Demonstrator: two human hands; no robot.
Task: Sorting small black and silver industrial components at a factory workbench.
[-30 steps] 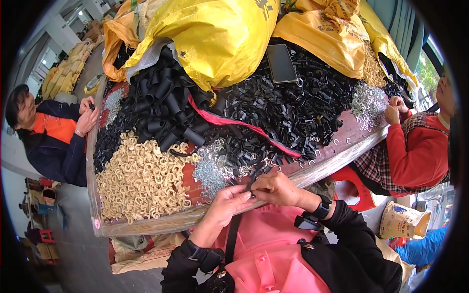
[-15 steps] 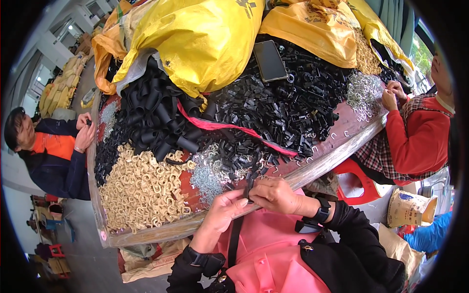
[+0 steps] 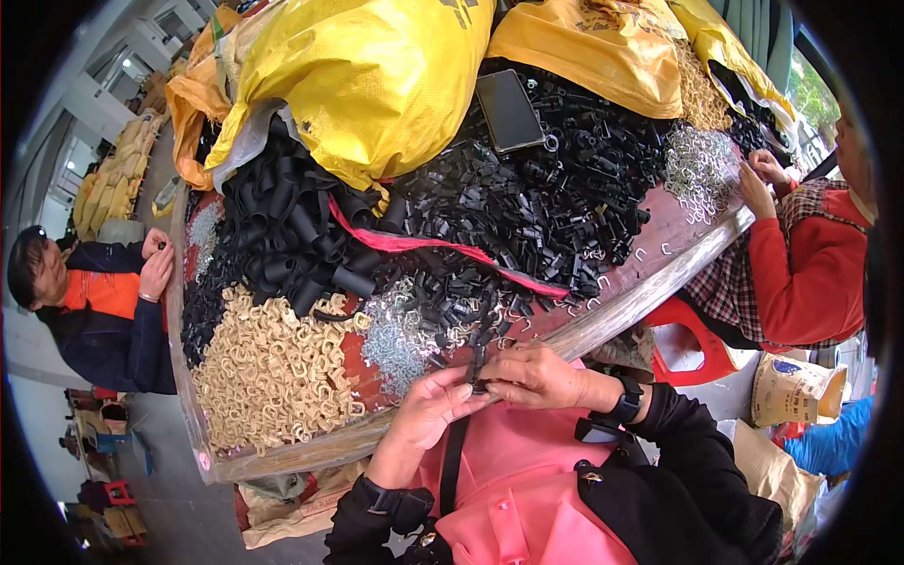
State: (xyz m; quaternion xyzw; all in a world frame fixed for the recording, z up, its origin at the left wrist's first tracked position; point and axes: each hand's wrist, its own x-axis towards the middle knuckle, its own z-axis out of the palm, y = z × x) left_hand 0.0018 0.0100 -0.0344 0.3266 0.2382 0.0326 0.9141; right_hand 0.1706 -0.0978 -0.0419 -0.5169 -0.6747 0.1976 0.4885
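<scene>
Left hand (image 3: 428,414): fingers are curling up under a small black plastic clip (image 3: 478,369), pinching its lower end.
Right hand (image 3: 532,375): is closing on the clip from above.
Clip: is sitting between both hands, at the near rim of the red-brown table (image 3: 603,315).
Technique: keeping fingertips pinched near the seam looks wise.

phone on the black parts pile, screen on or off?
Off, or face down: the phone lies flat, its upward side plain dark with nothing lit.

Left hand (image 3: 428,414) and right hand (image 3: 532,375) meet fingertip to fingertip (both in a pinching grip), forearms bent inward.
</scene>
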